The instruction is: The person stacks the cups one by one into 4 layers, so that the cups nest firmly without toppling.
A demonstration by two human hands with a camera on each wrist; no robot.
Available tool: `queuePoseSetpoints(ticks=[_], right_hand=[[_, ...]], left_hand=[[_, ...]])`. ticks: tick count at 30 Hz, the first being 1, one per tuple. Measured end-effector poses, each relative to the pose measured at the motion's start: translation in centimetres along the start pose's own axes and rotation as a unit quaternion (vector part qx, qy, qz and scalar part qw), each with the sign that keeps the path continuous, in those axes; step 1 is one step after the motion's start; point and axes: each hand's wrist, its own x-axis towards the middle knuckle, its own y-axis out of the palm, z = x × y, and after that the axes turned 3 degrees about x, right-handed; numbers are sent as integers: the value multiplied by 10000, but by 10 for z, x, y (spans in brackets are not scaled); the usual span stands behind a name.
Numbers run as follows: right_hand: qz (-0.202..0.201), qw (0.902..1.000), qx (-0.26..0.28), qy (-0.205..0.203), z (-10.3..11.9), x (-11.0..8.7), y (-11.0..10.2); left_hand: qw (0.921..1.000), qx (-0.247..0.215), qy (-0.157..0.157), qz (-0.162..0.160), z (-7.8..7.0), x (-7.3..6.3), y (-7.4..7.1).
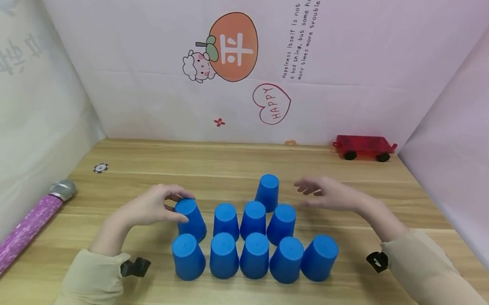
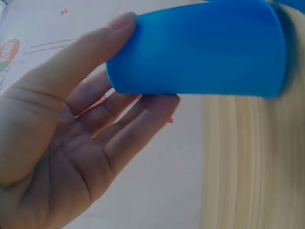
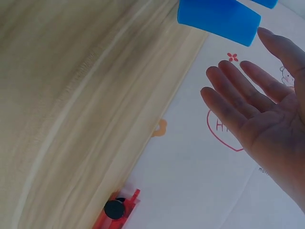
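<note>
Several upside-down blue cups stand on the wooden table, with a front row (image 1: 255, 258) and a shorter row (image 1: 253, 223) behind it. At the left end of the rear row, my left hand (image 1: 149, 207) pinches a blue cup (image 1: 194, 224) near its upper end, thumb on one side and fingers on the other. The left wrist view shows this cup (image 2: 200, 52) closely; I cannot tell whether its rim touches the table. My right hand (image 1: 329, 194), fingers spread loosely, is held apart from the rearmost cup (image 1: 268, 194), to its right, and holds nothing.
A pink-handled microphone (image 1: 23, 233) lies at the table's left side, near a small poker chip (image 1: 100, 167). In the back right corner stands a red toy wagon (image 1: 365, 148). Printed white cloth (image 1: 152, 93) hangs behind the table and along both sides.
</note>
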Motion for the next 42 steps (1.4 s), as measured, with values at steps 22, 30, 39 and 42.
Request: queuePoseSetpoints(ticks=[22, 30, 39, 42], right_hand=[[20, 9995, 178, -252, 13, -17, 18], [82, 9991, 49, -405, 23, -22, 26], [16, 9990, 26, -435, 33, -23, 34], [-31, 9992, 28, -396, 34, -22, 38]], left_hand=[[9982, 530, -230, 129, 2, 47, -13], [9971, 741, -179, 16, 0, 63, -11], [9961, 873, -122, 5, -4, 75, -11], [9947, 1025, -51, 49, -9, 80, -9]])
